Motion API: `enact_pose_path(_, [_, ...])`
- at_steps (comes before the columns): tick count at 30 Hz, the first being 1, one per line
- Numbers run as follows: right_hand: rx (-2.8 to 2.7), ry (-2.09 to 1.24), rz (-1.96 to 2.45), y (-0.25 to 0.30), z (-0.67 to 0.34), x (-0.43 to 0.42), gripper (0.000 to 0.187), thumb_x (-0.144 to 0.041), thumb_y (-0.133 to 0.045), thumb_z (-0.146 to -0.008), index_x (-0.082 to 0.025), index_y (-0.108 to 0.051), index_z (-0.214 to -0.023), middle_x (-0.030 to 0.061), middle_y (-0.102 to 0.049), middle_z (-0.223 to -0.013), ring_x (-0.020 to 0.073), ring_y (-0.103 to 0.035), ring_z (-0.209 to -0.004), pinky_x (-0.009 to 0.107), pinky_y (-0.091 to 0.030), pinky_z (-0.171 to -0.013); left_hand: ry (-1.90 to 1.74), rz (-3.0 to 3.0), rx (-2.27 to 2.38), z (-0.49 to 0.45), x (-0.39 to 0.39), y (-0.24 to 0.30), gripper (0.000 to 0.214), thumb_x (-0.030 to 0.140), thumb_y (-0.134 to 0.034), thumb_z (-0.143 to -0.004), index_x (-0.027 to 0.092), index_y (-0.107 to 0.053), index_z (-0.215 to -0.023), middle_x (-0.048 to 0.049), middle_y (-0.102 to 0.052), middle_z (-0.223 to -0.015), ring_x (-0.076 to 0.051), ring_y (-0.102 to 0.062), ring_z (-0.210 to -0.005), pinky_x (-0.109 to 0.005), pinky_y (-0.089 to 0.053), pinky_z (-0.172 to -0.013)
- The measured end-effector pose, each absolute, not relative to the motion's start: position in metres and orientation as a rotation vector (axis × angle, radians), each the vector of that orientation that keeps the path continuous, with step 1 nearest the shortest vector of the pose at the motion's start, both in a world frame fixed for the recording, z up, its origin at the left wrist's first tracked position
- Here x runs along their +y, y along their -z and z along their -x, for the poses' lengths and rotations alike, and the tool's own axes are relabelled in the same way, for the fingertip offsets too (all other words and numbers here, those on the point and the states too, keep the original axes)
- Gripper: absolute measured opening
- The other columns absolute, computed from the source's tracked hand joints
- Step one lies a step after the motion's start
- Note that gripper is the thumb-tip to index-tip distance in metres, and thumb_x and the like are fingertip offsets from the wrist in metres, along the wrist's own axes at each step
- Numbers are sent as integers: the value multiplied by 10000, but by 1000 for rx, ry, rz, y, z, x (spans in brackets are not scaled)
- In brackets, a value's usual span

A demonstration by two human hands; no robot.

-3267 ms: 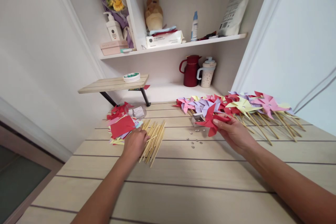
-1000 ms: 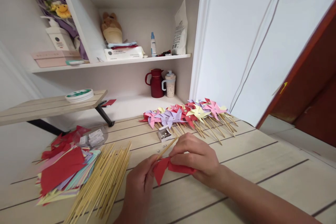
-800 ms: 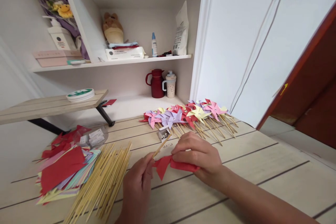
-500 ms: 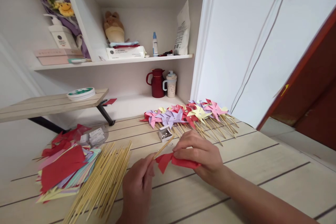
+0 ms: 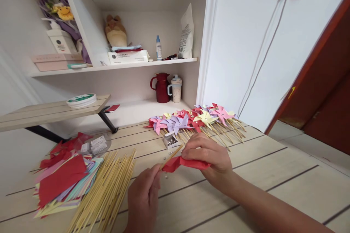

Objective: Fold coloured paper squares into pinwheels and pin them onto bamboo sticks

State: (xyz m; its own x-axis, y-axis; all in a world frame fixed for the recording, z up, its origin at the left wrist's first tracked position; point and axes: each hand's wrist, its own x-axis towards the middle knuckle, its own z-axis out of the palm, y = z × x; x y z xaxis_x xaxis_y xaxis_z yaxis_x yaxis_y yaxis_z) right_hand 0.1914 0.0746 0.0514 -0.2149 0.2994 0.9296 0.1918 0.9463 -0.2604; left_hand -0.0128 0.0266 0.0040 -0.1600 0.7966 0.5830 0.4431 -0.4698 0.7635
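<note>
My left hand (image 5: 144, 194) is closed around a thin wooden stick (image 5: 172, 156) that points up and to the right. In my right hand (image 5: 207, 153) is a folded red paper pinwheel (image 5: 195, 163), pinched between thumb and fingers. One red flap reaches across to the stick near my left fingertips. A small shiny pin head shows by my right fingertips, close to the stick's far end. Just beyond the hands stands a small open box of metal pins (image 5: 171, 141), with several loose pins (image 5: 166, 177) on the table around it.
Finished pinwheels (image 5: 179, 122) in several colours lie at the back. To the left are a bundle of wooden sticks (image 5: 106, 185) and a stack of coloured paper (image 5: 61, 180). A small raised shelf (image 5: 51, 111) stands behind them. A red jug (image 5: 163, 88) and a cup (image 5: 176, 89) are in the cabinet.
The stick's tip and the red pinwheel have come closer together at my right fingertips. The hanging red flap has lifted and flattened against the stick. The view has shifted slightly.
</note>
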Motion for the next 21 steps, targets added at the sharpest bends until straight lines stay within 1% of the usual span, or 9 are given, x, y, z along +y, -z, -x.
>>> enact_pose_path(5, [-1796,-85,336,-54,-190,74,222,-110,-635,-905,-254,-731,-1043,56,-737,-856,182,-649,-739,380,-513,-707,-1687,-1881,1402,15,27,-2,213,251,-619,-849,285,-781,-983,0,-611,-595,-160,-556,-542,-268,-442,-595])
enact_pose_path(11, [-1786,-82,349,-53,-190,74,198,-146,-627,-919,-262,-732,-1040,56,-742,-856,187,-656,-745,379,-523,-716,-1705,-1877,1354,15,27,-3,186,248,-646,-828,286,-783,-947,4,-610,-585,-162,-555,-535,-275,-447,-590])
enact_pose_path(14, [-1788,-82,341,-53,-190,74,206,-145,-623,-920,-263,-729,-1051,54,-739,-854,185,-653,-743,377,-526,-712,-1730,-1914,1358,16,27,-2,213,233,-627,-843,295,-779,-979,5,-615,-596,-157,-559,-540,-271,-448,-590])
enact_pose_path(18, [-1797,-99,334,-52,-190,74,225,-123,-631,-909,-260,-725,-1060,57,-732,-868,184,-645,-753,378,-527,-720,-1711,-2035,1319,19,28,-1,298,161,-607,-844,301,-764,-1055,8,-640,-620,-149,-576,-546,-254,-444,-577])
enact_pose_path(21, [-1803,-124,329,-53,-191,73,234,-98,-629,-901,-244,-723,-1059,63,-730,-878,185,-645,-768,380,-527,-729,-1722,-2049,1302,19,27,-2,314,150,-614,-838,306,-767,-1065,9,-646,-616,-152,-585,-546,-255,-450,-579])
